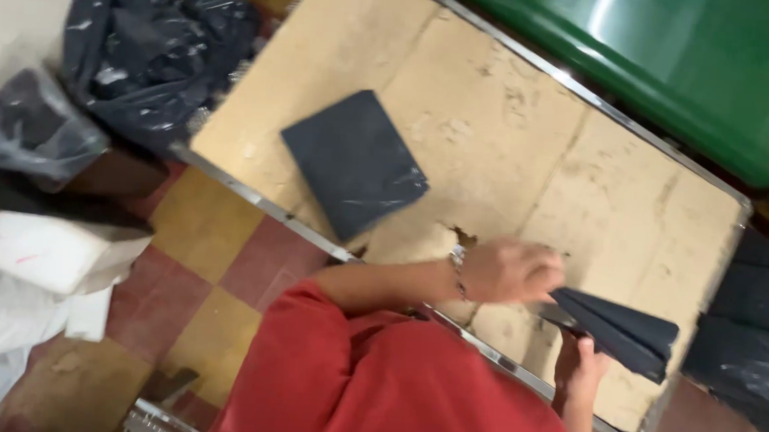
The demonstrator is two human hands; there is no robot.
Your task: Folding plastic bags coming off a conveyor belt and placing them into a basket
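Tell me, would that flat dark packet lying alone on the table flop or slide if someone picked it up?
The flat dark packet looks like folded cloth in a glossy clear wrap, so it would probably bend somewhat rather than stay rigid. The shiny wrap suggests it may slip in a hand. Lying flat on the worn table, it seems unlikely to roll or tip.

Whole frame is motion-blurred, so fine detail is pretty much gone. The left hand (pixel 512 270) is a smear, individual fingers can't be told apart, and the bracelet (pixel 458 267) at its wrist is just a shiny streak. The right hand (pixel 579 368) sits mostly under the dark folded bag (pixel 623 331), so its grip is hidden. The green bin (pixel 688 73) is cut off by the top and right edges. The black bags (pixel 156 50) at top left hide whatever's inside. The metal thing (pixel 152 416) at the bottom edge is cropped, can't tell what it is.
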